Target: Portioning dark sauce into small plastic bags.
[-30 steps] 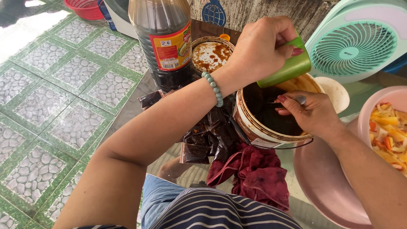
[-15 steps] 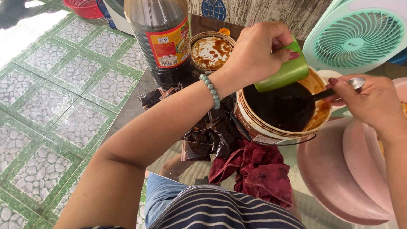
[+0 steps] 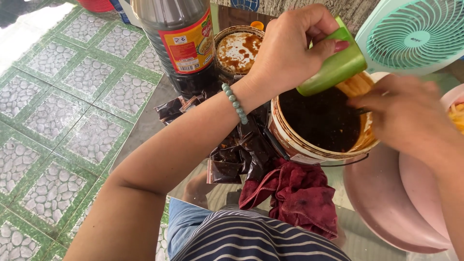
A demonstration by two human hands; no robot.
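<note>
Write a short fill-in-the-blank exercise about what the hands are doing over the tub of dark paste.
1. The left hand holds a small cup coloured ____.
2. The cup is tipped over a round tub filled with a dark ____.
3. On the left wrist sits a beaded ____.
4. In front of the tub lies a crumpled cloth coloured dark ____.

Missing words: green; paste; bracelet; red

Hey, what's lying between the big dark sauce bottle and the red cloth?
In the head view, a pile of small dark sauce-filled plastic bags lies between the sauce bottle and the red cloth, partly crossed by the left forearm.
</note>
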